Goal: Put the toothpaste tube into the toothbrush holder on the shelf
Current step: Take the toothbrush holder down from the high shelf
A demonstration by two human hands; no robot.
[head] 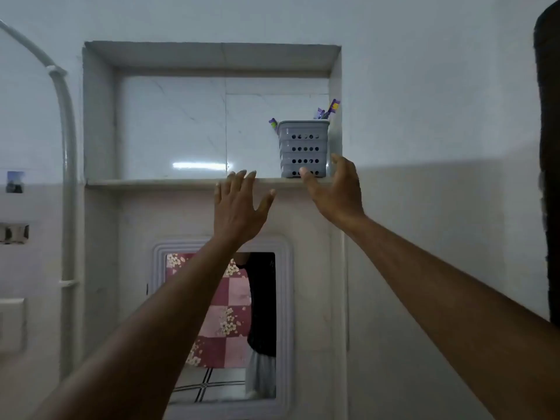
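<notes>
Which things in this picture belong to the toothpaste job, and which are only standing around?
For the job:
- holder, grey, at the right end of the shelf
- right hand, open, by the holder's base
- left hand, open and empty
- no toothpaste tube can be made out

Only around:
- toothbrushes in the holder
- mirror under the shelf
- pipe at left

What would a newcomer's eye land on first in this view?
Two bare forearms reaching up: the left hand spread open below the shelf edge, the right hand open at the base of the grey toothbrush holder in the niche's right corner. No toothpaste tube shows.
</notes>
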